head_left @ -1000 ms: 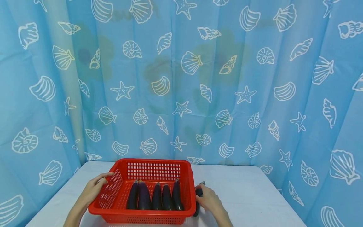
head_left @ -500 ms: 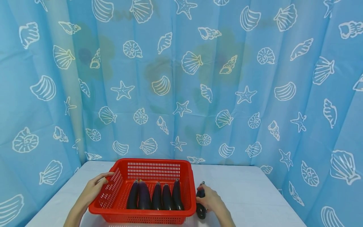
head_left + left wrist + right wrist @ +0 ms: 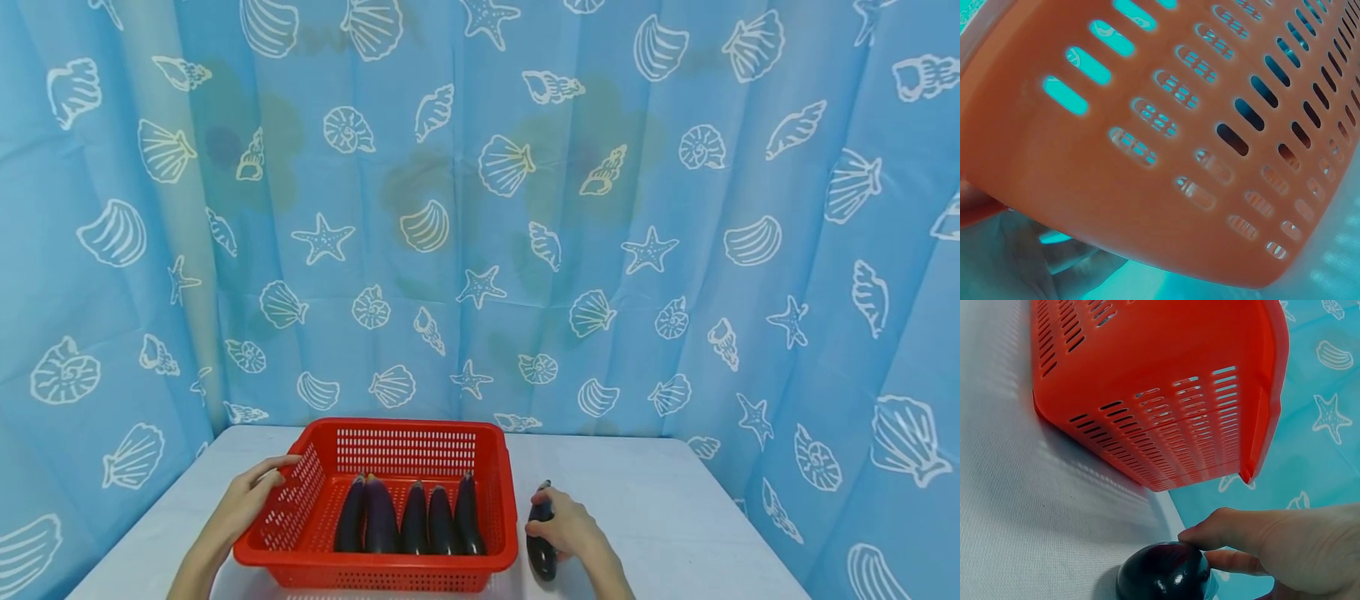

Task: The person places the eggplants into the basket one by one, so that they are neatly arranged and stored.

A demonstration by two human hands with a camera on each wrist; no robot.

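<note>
A red plastic basket (image 3: 405, 427) with slotted walls stands on the table. Several dark purple eggplants (image 3: 381, 521) lie side by side inside it, stems pointing away from me. My left hand (image 3: 242, 504) grips the basket's left rim; in the left wrist view the basket wall (image 3: 1072, 181) covers much of that hand. To the right of the basket, my right hand (image 3: 572, 527) holds another eggplant (image 3: 542, 557) between thumb and fingers, apart from the basket wall. The right wrist view shows this eggplant's rounded, glossy end (image 3: 1163, 575) low over the cloth, its shadow beside it.
A white cloth (image 3: 637, 500) covers the table and extends to the right of my right hand. Behind the table and along both sides hangs a blue curtain (image 3: 480, 233) printed with white shells and starfish.
My right hand has moved the held eggplant to the right, from against the basket's right side to a small gap away. The left hand and the basket have stayed in place.
</note>
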